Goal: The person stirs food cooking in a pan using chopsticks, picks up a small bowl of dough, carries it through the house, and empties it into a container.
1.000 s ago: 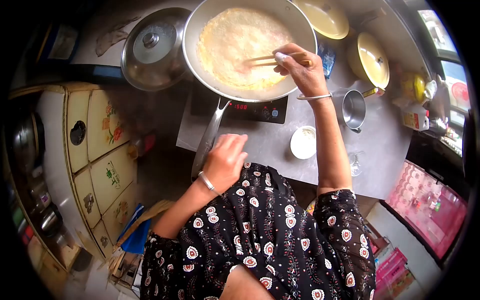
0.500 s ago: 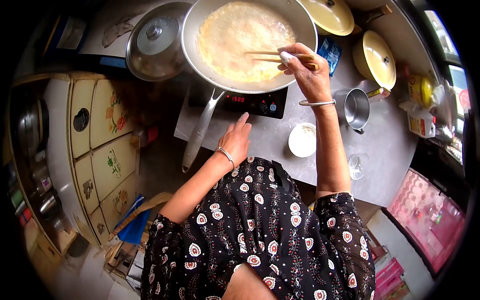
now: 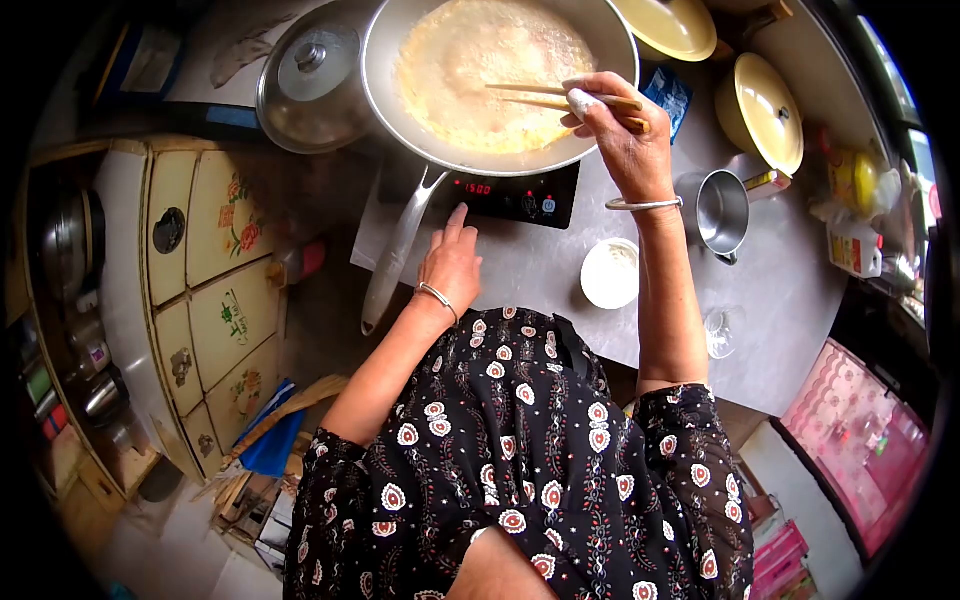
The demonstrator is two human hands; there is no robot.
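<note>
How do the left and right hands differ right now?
The right hand grips chopsticks over the frying pan; the left hand holds nothing visible. The left hand points its index finger toward the cooktop, contact unclear, while the right hand curls around the chopsticks. The left hand is lower in view than the right hand. Each has a silver-coloured bracelet at its wrist.

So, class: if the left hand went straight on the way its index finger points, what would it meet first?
The left hand would probably meet the cooker's black control panel first, near the red 1500 readout; depth is unclear, so they may be touching.
</note>
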